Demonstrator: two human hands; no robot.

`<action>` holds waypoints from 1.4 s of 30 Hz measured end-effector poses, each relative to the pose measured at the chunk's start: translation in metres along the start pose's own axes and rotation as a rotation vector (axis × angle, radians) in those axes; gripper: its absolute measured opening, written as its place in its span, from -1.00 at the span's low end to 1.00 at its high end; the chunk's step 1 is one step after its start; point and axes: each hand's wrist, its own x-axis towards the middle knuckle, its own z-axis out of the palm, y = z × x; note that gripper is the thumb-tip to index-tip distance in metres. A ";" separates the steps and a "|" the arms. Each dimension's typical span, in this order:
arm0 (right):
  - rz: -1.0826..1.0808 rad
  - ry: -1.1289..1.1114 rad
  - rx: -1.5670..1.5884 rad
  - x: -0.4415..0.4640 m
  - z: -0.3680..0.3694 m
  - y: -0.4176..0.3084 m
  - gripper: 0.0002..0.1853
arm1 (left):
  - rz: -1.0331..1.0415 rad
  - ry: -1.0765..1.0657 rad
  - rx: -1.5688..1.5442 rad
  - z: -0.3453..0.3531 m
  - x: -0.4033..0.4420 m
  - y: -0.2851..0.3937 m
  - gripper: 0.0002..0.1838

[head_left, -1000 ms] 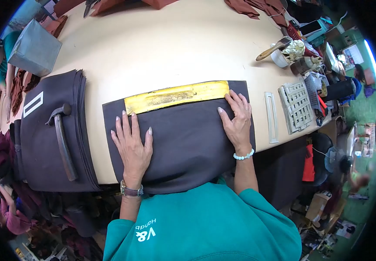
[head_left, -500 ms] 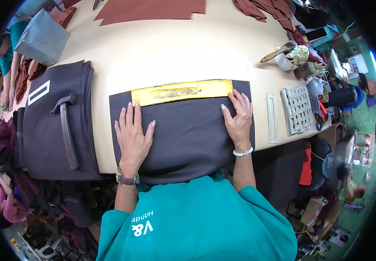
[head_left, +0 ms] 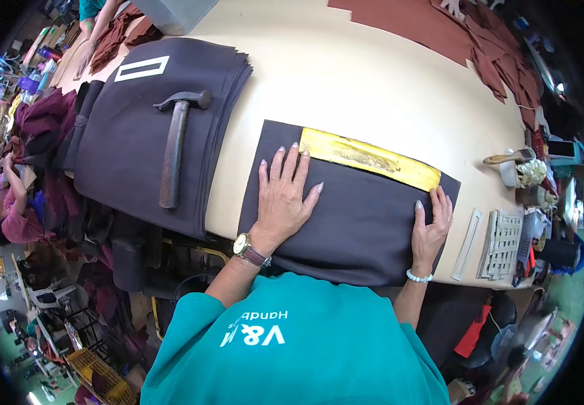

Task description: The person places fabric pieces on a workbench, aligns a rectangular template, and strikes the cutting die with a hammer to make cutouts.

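At the near edge of the cream tabletop (head_left: 265, 88), a dark sheet (head_left: 346, 223) is lying in front of the person, a smeared yellow strip (head_left: 366, 157) running along its far side. The left hand (head_left: 284, 206) is resting palm down on the sheet, fingers spread and grasping nothing, fingertips lying by the strip's left end. The right hand (head_left: 431, 231) is lying loosely extended, gripping nothing, its fingertips sitting at the strip's right end. To the left, a hammer (head_left: 173, 155) is resting on a stack of dark sheets (head_left: 123, 148)
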 end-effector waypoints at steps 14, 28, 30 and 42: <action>0.015 -0.016 0.016 0.001 -0.002 -0.002 -0.58 | -0.011 -0.005 -0.052 0.001 0.000 -0.001 -0.35; -0.098 -0.100 -0.205 0.013 -0.016 -0.012 -0.67 | 0.114 -0.098 0.172 -0.015 0.019 0.007 -0.39; -0.115 -0.100 -0.162 0.020 -0.022 -0.010 -0.72 | 0.177 -0.067 0.199 -0.014 0.026 0.005 -0.37; 0.383 0.315 -0.176 0.029 -0.109 0.136 -0.83 | 0.265 -0.141 0.385 -0.016 0.041 0.024 -0.44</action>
